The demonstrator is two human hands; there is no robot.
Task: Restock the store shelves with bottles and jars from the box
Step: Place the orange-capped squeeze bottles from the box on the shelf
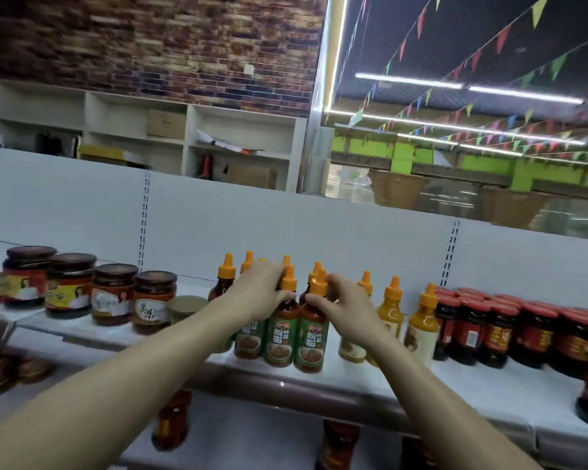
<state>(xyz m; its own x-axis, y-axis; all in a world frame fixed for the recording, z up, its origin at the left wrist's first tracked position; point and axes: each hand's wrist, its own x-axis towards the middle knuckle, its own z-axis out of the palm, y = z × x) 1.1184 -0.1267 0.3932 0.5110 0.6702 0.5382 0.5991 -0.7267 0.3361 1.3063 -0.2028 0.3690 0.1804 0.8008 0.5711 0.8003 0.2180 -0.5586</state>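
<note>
The green labels on the squeeze bottles (280,334) carry large white Chinese characters under a small red brand mark, but motion blur keeps them from being read. The jars (151,303) to the left bear yellow, red and white labels with Chinese writing (one shows dark brush-style characters), also too smeared to make out. The red-lidded jars (499,334) on the right show yellowish lettering, equally unreadable. No numbers or signs are legible.

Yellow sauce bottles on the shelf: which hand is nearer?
Right. The right hand grips a green-label bottle just beside the yellow sauce bottles; the left hand is farther left.
</note>
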